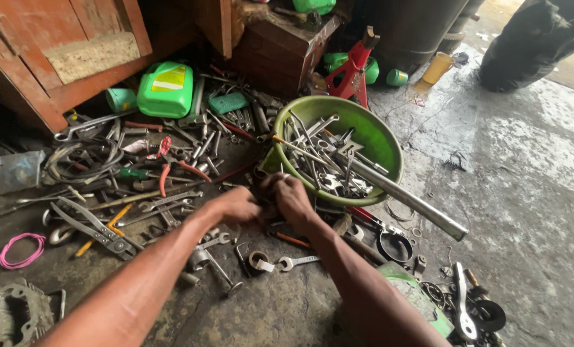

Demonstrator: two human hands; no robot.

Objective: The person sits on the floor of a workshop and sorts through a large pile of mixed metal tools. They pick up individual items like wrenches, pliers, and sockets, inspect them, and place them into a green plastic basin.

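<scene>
Here the 2 hands meet low over a floor [531, 193] of stained concrete strewn with tools. The left hand [235, 205] is curled, knuckles up, its fingers closed around a small dark part [265, 204] that is mostly hidden; what kind of part it is cannot be told. The right hand [291, 196] is also bent shut, its fingertips pinching at the same small part from the other side, so both hands touch it and each other. They sit just beside the near rim of a green basin [377, 138], which is full of spanners and holds one end of a long metal pipe [409, 199] that slants out over its edge onto the floor. Under the forearms lie a short combination spanner [298, 261] and a roll of tape [259, 260], close together. To the left are large grey snips [94, 228], red-handled pliers [177, 168] and, well apart, a loop of pink cord [18, 250]. Farther back stand a green plastic jerrycan [166, 88] against a red wooden cabinet [62, 51], and a red jack stand [353, 67] just behind the basin.
</scene>
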